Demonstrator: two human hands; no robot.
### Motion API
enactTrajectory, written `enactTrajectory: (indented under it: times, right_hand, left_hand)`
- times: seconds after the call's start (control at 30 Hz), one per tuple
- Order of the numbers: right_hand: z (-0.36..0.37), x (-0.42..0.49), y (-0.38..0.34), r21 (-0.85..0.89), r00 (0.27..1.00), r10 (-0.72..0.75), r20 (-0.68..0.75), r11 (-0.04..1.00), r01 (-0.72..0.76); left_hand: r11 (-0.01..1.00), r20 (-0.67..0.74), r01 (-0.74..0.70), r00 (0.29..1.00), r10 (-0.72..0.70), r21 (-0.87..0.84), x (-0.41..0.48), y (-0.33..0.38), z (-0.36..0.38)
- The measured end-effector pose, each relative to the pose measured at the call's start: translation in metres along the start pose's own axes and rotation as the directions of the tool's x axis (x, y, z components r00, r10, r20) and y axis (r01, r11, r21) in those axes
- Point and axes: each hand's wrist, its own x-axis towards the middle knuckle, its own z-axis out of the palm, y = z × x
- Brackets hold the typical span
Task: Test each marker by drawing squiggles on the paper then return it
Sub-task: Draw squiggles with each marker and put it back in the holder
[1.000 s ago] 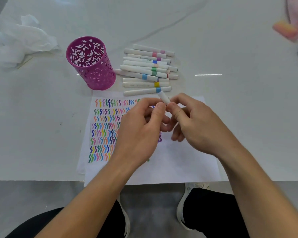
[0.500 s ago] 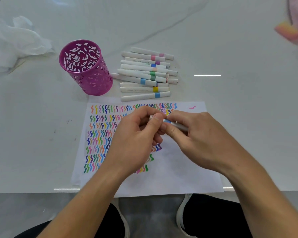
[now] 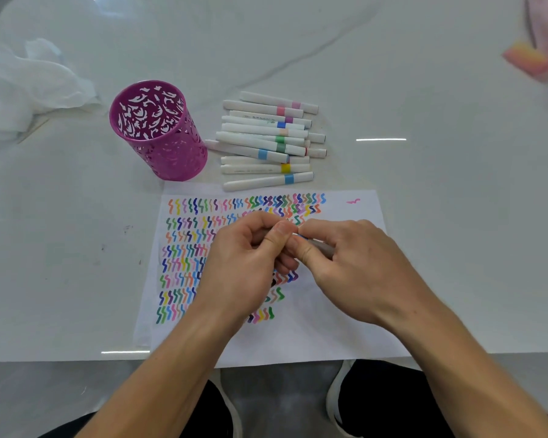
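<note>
Both hands meet over the white paper [image 3: 336, 330], which carries many rows of coloured squiggles. My left hand [image 3: 247, 267] and my right hand [image 3: 351, 267] pinch one white marker [image 3: 321, 247] between them; a blue band shows at the fingertips and most of the marker is hidden. Whether the cap is on or off cannot be made out. Several white markers [image 3: 266, 140] with coloured bands lie in a pile beyond the paper. The purple perforated pen cup [image 3: 159, 134] stands upright to the left of the pile, with no markers visible in it.
Crumpled white tissue [image 3: 29, 90] lies at the far left of the white marble table [image 3: 440, 184]. A pink-orange object [image 3: 529, 61] sits at the far right edge. The table's near edge runs just below the paper, with my knees and shoes under it.
The marker, held tip-up a second ago, has come down to lie level between both hands. My hands moved lower over the paper, uncovering the top rows of squiggles.
</note>
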Motion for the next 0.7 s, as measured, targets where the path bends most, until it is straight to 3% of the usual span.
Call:
enactTrajectory:
  times: [0.2,0.3,0.47,0.7]
  right_hand:
    - [0.001,-0.002,0.003,0.052,0.999,0.006,-0.047,0.999,-0.003]
    - [-0.002,-0.002,0.004,0.109,0.999,0.049,-0.005,0.993,-0.048]
    - [-0.007,-0.001,0.008,0.211,0.996,0.073,0.047,0.974,-0.081]
    - [-0.007,-0.001,0.009,0.225,0.992,0.12,0.029,0.966,-0.124]
  left_hand:
    - [0.998,-0.041,-0.059,0.997,0.058,-0.016,0.001,0.004,0.0]
    - [0.995,-0.039,-0.096,0.995,0.097,0.02,0.001,0.006,0.006]
    - [0.994,-0.035,-0.098,0.994,0.099,0.041,0.001,0.006,0.011]
    - [0.994,-0.072,-0.083,0.994,0.088,0.071,0.002,0.008,0.01]
